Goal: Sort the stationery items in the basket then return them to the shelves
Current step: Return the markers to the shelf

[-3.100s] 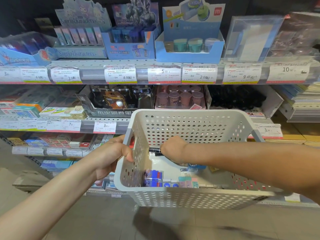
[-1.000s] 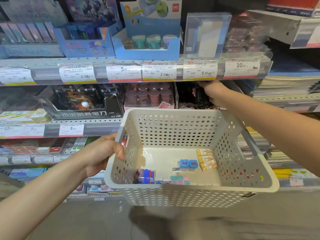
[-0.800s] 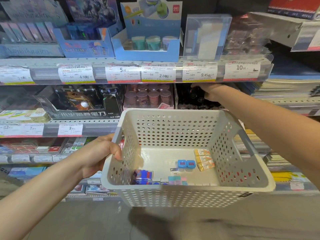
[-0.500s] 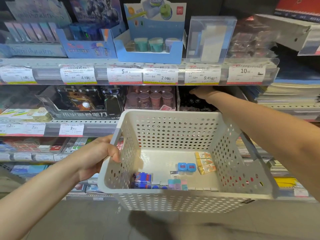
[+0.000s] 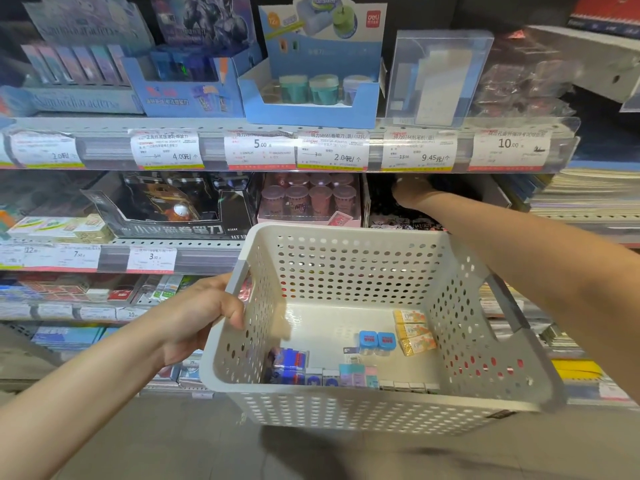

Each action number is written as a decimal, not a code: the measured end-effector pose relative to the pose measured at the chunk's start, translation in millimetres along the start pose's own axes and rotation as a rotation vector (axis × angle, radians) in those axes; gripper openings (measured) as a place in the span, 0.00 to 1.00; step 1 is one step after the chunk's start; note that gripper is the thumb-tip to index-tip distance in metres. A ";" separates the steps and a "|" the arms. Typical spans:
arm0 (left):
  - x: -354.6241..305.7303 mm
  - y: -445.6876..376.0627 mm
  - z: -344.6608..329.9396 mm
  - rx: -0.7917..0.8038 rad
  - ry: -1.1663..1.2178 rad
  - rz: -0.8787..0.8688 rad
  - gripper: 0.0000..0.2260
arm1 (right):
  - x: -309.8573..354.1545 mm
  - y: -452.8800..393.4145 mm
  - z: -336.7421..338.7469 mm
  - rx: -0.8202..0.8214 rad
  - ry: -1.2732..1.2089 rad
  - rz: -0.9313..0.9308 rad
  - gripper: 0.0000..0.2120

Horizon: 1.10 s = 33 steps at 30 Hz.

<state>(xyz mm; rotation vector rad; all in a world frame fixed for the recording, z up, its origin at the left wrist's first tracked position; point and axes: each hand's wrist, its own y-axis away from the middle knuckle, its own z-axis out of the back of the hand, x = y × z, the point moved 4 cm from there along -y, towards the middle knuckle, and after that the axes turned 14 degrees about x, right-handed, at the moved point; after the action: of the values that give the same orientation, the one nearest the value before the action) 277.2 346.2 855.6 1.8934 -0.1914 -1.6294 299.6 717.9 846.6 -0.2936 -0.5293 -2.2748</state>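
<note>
My left hand grips the left rim of a white perforated basket held in front of the shelves. On the basket floor lie two small blue sharpeners, a stack of yellow erasers, blue-and-red packs and pastel erasers along the near wall. My right hand reaches deep into the middle shelf, into a dark display box under the 9.45 price tag. Its fingers are hidden in the shadow, so any item in it is out of sight.
Display boxes line the top shelf: a blue sharpener box and a clear plastic box. A pink box of round sharpeners and a black box sit on the middle shelf. Stacked notebooks fill the right.
My right hand left the basket with a dark item, rose to the middle shelf and has pushed deeper into the dark display box. The basket stays in my left hand.
</note>
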 end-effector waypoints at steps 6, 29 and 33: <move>1.9 1.5 3.3 0.011 0.015 -0.001 0.30 | -2.1 1.0 2.9 -0.005 0.063 0.017 0.19; 4.4 6.4 19.8 0.049 0.001 -0.034 0.28 | 21.0 147.0 -14.7 -0.138 0.166 0.497 0.21; 4.8 10.5 24.5 0.040 -0.005 -0.038 0.25 | 37.9 190.2 -25.5 -0.186 0.289 0.630 0.15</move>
<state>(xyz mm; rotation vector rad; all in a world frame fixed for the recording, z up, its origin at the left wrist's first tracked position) 258.4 326.7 856.2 1.9340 -0.1923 -1.6673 412.1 564.3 891.5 -0.1828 -0.0534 -1.7067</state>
